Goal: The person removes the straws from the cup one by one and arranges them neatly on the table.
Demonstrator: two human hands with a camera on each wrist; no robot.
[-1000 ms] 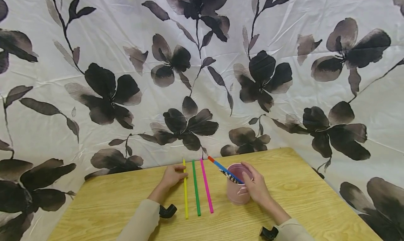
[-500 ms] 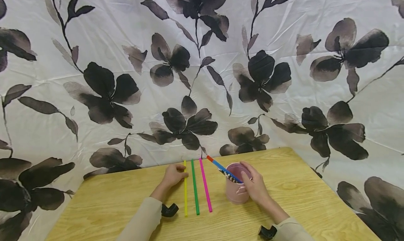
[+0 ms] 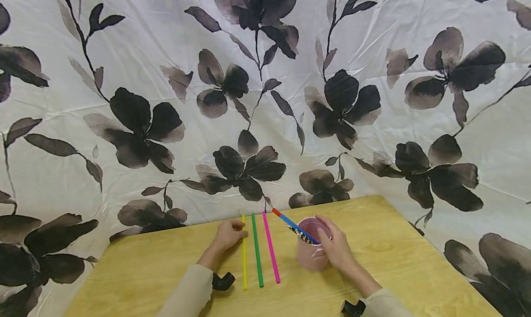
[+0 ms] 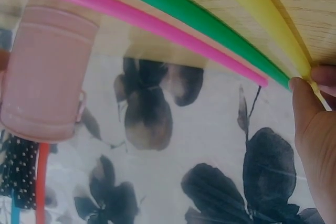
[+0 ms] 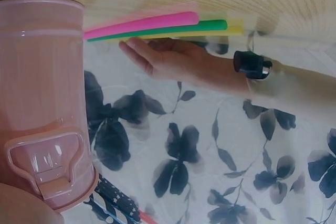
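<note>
Three straws lie side by side on the table: a yellow straw (image 3: 244, 268), a green straw (image 3: 257, 257) and a pink straw (image 3: 271, 252). My left hand (image 3: 228, 235) pinches the yellow one near its far end, between thumb and finger, as the left wrist view shows. My right hand (image 3: 337, 249) grips the rim and side of a pink cup (image 3: 310, 259) with small side handles (image 5: 44, 163). Several straws (image 3: 292, 223) lean leftward out of the cup, blue, red-ended and black with white dots. Their lower ends are hidden inside it.
The wooden table (image 3: 166, 257) ends at the back against a white cloth (image 3: 282, 123) printed with dark flowers. A black wrist camera (image 3: 223, 281) sits on the left wrist and another black wrist camera (image 3: 353, 308) on the right.
Both hands hold nearly the same positions, the left at the yellow straw and the right on the cup. The head view has shifted very slightly.
</note>
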